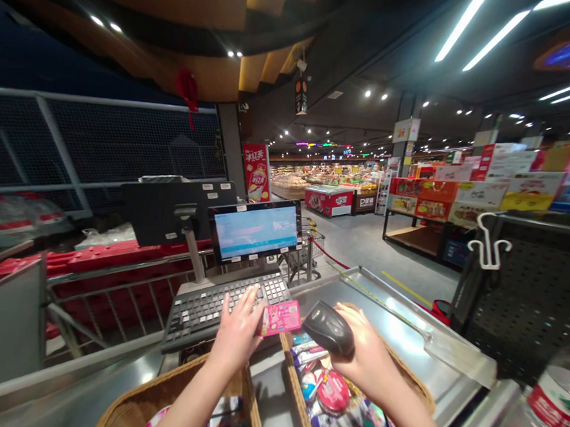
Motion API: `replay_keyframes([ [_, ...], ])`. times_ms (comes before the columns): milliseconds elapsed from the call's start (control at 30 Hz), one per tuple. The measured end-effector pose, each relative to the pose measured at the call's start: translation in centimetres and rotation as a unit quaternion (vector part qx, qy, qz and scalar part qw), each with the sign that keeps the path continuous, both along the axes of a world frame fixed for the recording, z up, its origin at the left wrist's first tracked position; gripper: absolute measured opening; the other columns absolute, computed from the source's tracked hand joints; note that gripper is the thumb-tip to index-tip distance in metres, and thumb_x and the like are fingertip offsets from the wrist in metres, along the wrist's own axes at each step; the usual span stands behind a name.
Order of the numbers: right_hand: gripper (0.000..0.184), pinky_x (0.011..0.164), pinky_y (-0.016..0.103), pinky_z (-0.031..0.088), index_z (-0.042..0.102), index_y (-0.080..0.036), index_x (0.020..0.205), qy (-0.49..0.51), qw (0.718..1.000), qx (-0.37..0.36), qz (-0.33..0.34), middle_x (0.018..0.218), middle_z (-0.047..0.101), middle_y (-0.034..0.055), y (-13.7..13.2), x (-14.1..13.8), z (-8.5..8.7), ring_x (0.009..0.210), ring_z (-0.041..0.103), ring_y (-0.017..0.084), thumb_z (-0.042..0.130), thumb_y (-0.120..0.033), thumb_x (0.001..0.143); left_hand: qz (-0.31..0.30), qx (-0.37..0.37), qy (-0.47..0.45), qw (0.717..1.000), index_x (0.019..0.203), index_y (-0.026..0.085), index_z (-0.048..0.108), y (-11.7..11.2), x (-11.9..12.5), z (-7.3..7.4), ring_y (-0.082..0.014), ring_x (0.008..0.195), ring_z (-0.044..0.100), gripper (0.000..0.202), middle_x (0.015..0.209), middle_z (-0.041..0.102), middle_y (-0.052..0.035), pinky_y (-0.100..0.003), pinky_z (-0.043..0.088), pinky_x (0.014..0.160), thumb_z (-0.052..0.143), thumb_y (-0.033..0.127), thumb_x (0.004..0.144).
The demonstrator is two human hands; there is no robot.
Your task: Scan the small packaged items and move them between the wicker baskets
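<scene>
My right hand (361,353) is wrapped round a black barcode scanner (329,329), its head pointing left toward a flat pink packet (282,318). My left hand (240,320) lies over the black keyboard (196,321), fingertips on or just above the keys. The pink packet sticks out on its thumb side, apparently held by the thumb; the exact grip is hidden. Beneath my right hand is a wicker basket (298,395) of wrapped sweets, with a round red lollipop (333,390) on top. Under my left forearm stands a second wicker basket (123,403), its contents partly covered.
A lit screen (257,230) stands behind the keyboard, beside the back of a second monitor (169,213). The metal counter (390,310) runs to the right. A large plastic bottle (543,410) is at the lower right, near a black perforated rack (526,299) with white hooks.
</scene>
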State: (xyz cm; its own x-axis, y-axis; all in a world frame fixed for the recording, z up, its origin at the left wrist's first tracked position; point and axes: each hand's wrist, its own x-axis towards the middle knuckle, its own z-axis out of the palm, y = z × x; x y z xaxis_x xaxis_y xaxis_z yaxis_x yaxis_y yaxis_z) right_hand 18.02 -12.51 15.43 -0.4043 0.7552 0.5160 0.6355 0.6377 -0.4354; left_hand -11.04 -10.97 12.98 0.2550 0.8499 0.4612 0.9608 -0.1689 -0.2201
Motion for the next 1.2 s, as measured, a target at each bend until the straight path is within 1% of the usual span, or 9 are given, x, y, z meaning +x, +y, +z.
replay_keyframes([
  [100,0.047,0.110,0.056,0.037,0.069,-0.021,0.108,0.004,1.000,-0.008,0.002,0.117,0.069,0.0105,0.0,-1.2,0.0,0.125,0.053,0.035,0.058,-0.013,0.063,0.019,0.002,0.006,1.000,0.130,0.022,0.056,-0.7,-1.2,0.3,-0.0308,0.145,0.032,0.055,0.158,0.031,-0.0165,-0.064,0.017,0.117,0.067,0.021,0.076],
  [233,0.044,0.110,0.056,0.035,0.071,-0.022,0.101,-0.004,1.000,-0.008,0.022,0.115,0.070,0.0085,-0.1,-2.6,-0.1,0.120,0.057,0.034,0.056,-0.011,0.061,0.034,0.010,0.007,0.999,0.129,0.022,0.056,-1.6,-2.6,0.7,-0.0308,0.145,0.032,0.052,0.158,0.029,-0.0173,-0.064,0.018,0.116,0.064,0.018,0.078],
  [333,0.043,0.109,0.056,0.038,0.071,-0.022,0.099,-0.008,1.000,-0.007,0.026,0.117,0.070,0.0085,-0.4,-3.7,-0.1,0.118,0.058,0.034,0.056,-0.011,0.061,0.041,0.019,0.007,0.999,0.130,0.022,0.056,-2.3,-3.6,1.0,-0.0308,0.146,0.031,0.052,0.158,0.028,-0.0169,-0.065,0.017,0.116,0.062,0.017,0.079],
  [467,0.040,0.106,0.053,0.042,0.071,-0.022,0.096,-0.013,1.000,-0.005,0.018,0.116,0.070,0.0087,-0.9,-4.9,-0.1,0.116,0.060,0.033,0.055,-0.011,0.061,0.050,0.028,0.007,0.998,0.132,0.023,0.055,-3.0,-4.8,1.0,-0.0308,0.146,0.031,0.052,0.159,0.028,-0.0159,-0.065,0.017,0.116,0.060,0.018,0.080],
  [633,0.036,0.107,0.051,0.041,0.070,-0.021,0.091,-0.012,1.000,0.000,0.028,0.112,0.072,0.0087,-1.2,-6.0,-0.1,0.116,0.061,0.031,0.054,-0.010,0.060,0.050,0.036,-0.001,0.998,0.130,0.022,0.057,-3.7,-5.9,0.8,-0.0312,0.145,0.033,0.049,0.158,0.030,-0.0161,-0.066,0.019,0.115,0.061,0.020,0.081],
  [800,0.041,0.108,0.050,0.041,0.069,-0.020,0.096,-0.008,0.999,-0.015,0.032,0.116,0.071,0.0098,-1.6,-6.6,-0.4,0.119,0.059,0.031,0.053,-0.009,0.060,0.052,0.039,-0.011,0.998,0.130,0.022,0.057,-4.2,-6.7,0.8,-0.0313,0.144,0.034,0.050,0.157,0.031,-0.0164,-0.065,0.018,0.116,0.063,0.021,0.081],
  [1000,0.050,0.110,0.057,0.034,0.068,-0.021,0.109,0.013,0.999,-0.035,0.016,0.118,0.070,0.0107,-1.8,-7.4,-1.4,0.124,0.054,0.035,0.057,-0.012,0.060,0.059,0.036,-0.012,0.998,0.131,0.022,0.057,-4.8,-7.9,0.8,-0.0319,0.144,0.034,0.052,0.157,0.032,-0.0160,-0.064,0.016,0.117,0.065,0.020,0.079],
  [1100,0.053,0.110,0.056,0.035,0.067,-0.022,0.113,0.022,0.999,-0.037,0.018,0.121,0.068,0.0103,-1.9,-7.8,-1.8,0.126,0.053,0.035,0.058,-0.013,0.061,0.062,0.035,-0.006,0.997,0.131,0.022,0.057,-5.1,-8.5,0.6,-0.0320,0.145,0.032,0.051,0.158,0.029,-0.0160,-0.065,0.015,0.117,0.062,0.019,0.080],
  [1200,0.052,0.109,0.056,0.036,0.066,-0.021,0.113,0.025,0.999,-0.037,0.018,0.120,0.068,0.0104,-2.2,-8.4,-1.8,0.126,0.053,0.034,0.058,-0.014,0.062,0.063,0.033,-0.006,0.997,0.131,0.022,0.057,-5.5,-9.2,0.3,-0.0316,0.145,0.032,0.051,0.158,0.029,-0.0160,-0.065,0.014,0.117,0.061,0.018,0.080],
])
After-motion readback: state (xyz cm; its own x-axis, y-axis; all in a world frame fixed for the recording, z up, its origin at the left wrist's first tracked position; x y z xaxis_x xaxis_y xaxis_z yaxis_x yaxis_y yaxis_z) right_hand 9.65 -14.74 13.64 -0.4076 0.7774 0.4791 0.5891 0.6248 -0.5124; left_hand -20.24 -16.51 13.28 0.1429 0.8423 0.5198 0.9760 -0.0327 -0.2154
